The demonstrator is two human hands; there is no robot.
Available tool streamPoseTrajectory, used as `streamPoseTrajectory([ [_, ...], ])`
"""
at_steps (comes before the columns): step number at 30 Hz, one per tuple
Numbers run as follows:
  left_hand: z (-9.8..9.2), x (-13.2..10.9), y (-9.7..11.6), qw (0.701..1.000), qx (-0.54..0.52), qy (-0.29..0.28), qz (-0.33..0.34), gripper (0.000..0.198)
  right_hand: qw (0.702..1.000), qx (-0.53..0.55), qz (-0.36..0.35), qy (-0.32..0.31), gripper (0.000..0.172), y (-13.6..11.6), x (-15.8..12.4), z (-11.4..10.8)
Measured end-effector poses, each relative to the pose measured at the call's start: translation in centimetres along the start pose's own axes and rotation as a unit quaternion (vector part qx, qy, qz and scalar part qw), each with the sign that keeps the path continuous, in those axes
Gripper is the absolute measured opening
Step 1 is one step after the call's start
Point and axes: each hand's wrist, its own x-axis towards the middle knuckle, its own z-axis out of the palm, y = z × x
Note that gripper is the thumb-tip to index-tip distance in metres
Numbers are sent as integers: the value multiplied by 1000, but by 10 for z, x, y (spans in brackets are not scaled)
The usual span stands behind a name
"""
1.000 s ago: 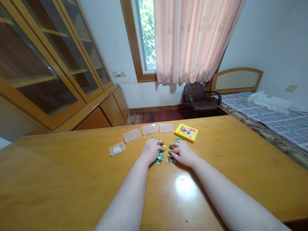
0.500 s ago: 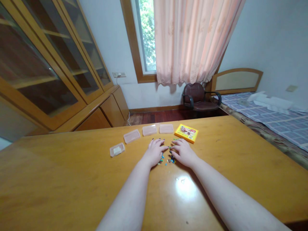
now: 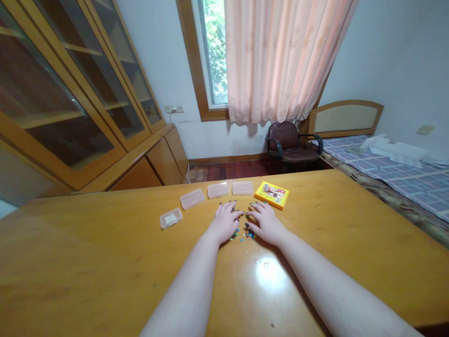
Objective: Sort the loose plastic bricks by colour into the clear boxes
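Left hand [image 3: 225, 223] and right hand [image 3: 269, 224], palms down, fingers loosely spread, with nothing visibly gripped, partly cover tiny coloured pieces [image 3: 251, 234] on the counter [image 3: 105, 252], just on the near side of the yellow box [image 3: 271, 194]. A quick sweep could scatter loose pieces; the hands themselves block the view of others. Left of the box, four shallow clear trays [image 3: 192, 199] curve away; beyond it stands a dark chair [image 3: 285, 133].

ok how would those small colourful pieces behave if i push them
The small colourful pieces would probably scatter, since they lie loose. Being so small, they look light. They may slide fairly easily, as the table looks glossy.
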Motion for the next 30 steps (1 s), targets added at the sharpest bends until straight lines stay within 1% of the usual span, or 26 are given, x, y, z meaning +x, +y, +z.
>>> streamPoseTrajectory([
  [2,1,1,0,1000,-3,6,-17,41,1000,4,-2,-6,36,-1,0,0],
  [5,2,2,-2,999,-7,14,-42,41,1000,0,3,-28,44,-1,0,2],
  [7,1,3,-3,999,-7,21,-44,40,999,-7,6,-50,49,-1,0,3],
  [9,0,3,-3,999,-6,29,-38,38,998,-15,10,-64,50,-1,1,3],
  [12,-2,2,-4,999,-5,34,-22,36,997,-39,34,-53,48,-1,2,3],
  [16,-2,1,-5,1000,0,15,-5,38,995,-70,73,-18,51,-1,2,2],
  [18,-2,1,-6,1000,6,15,-8,38,996,-65,63,-26,51,-1,1,2],
  [22,-1,2,-6,999,14,36,-26,39,996,-52,19,-72,53,-2,-4,4],
  [24,-1,2,-6,998,15,43,-32,39,995,-65,33,-74,58,-1,-6,6],
  [27,-4,3,-7,998,13,52,-32,39,992,-84,70,-61,65,2,-6,6],
  [29,-9,2,-8,998,13,59,-30,37,993,-81,71,-53,64,3,-4,4],
  [30,-13,2,-9,998,17,61,-28,35,994,-74,60,-52,61,2,-4,2],
])
